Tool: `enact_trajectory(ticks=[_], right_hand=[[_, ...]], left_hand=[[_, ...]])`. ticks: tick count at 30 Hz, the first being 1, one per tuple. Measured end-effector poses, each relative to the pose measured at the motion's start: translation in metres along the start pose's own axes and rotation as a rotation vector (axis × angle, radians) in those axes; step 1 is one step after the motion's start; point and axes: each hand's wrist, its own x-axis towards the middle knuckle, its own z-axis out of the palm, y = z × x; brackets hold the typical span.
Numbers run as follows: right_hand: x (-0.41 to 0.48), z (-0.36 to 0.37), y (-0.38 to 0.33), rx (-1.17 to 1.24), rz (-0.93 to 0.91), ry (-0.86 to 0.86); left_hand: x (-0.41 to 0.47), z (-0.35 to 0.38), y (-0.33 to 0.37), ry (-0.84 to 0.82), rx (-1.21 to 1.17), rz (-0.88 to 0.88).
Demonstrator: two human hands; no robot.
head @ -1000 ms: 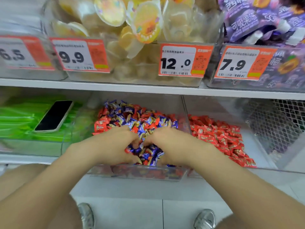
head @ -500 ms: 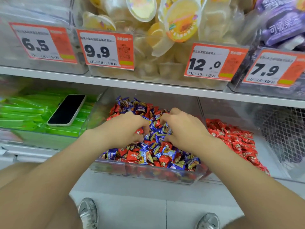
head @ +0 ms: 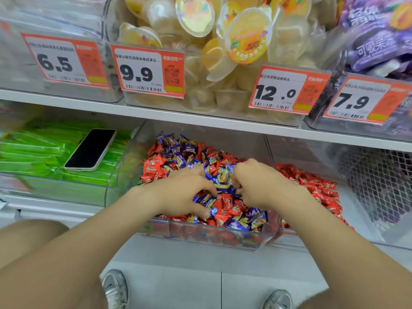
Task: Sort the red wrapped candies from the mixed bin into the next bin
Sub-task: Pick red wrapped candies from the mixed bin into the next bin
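Note:
The clear mixed bin (head: 211, 236) on the lower shelf is heaped with red wrapped candies (head: 225, 208) and blue wrapped candies (head: 176, 152). The bin to its right (head: 289, 240) holds only red candies (head: 312, 186). Both my hands are down in the middle of the mixed pile. My left hand (head: 182, 190) lies on the candies with fingers and thumb spread, and nothing shows in its grasp. My right hand (head: 258, 184) has its fingers curled down into blue wrappers. Its fingertips are buried, so any held candy is hidden.
A phone (head: 91, 149) lies on green packets (head: 33, 152) in the left bin. A wire mesh basket (head: 379, 181) stands at far right. The upper shelf (head: 200, 118) hangs low over the bins with price tags (head: 147, 72), jelly cups and purple pouches. My shoes show on the floor below.
Both hands went from the bin's front to its back, then came a little forward into the middle. My left thumb has spread out. The view has tilted upward.

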Motion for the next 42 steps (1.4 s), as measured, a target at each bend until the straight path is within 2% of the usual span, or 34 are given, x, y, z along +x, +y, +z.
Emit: enact_trajectory(ticks=[3,5,8,13,17,19,21,23,27,30,35,39,42], right_hand=[[0.0,0.002,-0.006,0.127,-0.031,0.067],[0.002,0.006,-0.008,0.24,-0.052,0.064],[0.004,0.014,-0.014,0.194,-0.11,0.037],[0.013,0.014,-0.01,0.264,-0.079,0.147],[0.007,0.013,-0.014,0.163,-0.09,0.065],[0.008,0.018,-0.018,0.082,-0.135,0.044],[0.012,0.021,-0.021,0.069,-0.139,0.05],[0.017,0.022,-0.025,0.037,-0.148,0.057],[0.019,0.024,-0.026,0.039,-0.168,0.023],[0.018,0.022,-0.02,0.141,-0.15,0.017],[0.012,0.009,-0.008,0.396,-0.111,0.075],[0.003,-0.004,-0.001,0.605,-0.011,0.235],[-0.002,-0.006,-0.003,0.849,0.066,0.324]], left_hand=[[0.006,-0.004,-0.001,0.066,0.223,0.036],[0.007,-0.009,-0.002,0.085,0.287,0.018],[0.006,-0.013,-0.007,0.129,0.321,-0.026],[-0.001,-0.019,-0.02,0.222,0.327,-0.133],[-0.012,-0.023,-0.02,0.324,0.164,-0.116],[-0.02,-0.023,-0.016,0.27,0.04,-0.086],[-0.025,-0.021,-0.012,0.13,-0.013,-0.084],[-0.027,-0.017,-0.01,0.024,0.051,-0.066],[-0.022,-0.015,-0.012,-0.027,0.11,-0.045],[-0.021,-0.016,-0.013,-0.018,0.001,-0.052],[-0.022,-0.022,-0.006,0.164,-0.185,-0.08],[-0.016,-0.026,0.005,0.313,-0.548,-0.223],[-0.012,-0.024,0.015,0.264,-0.804,-0.244]])
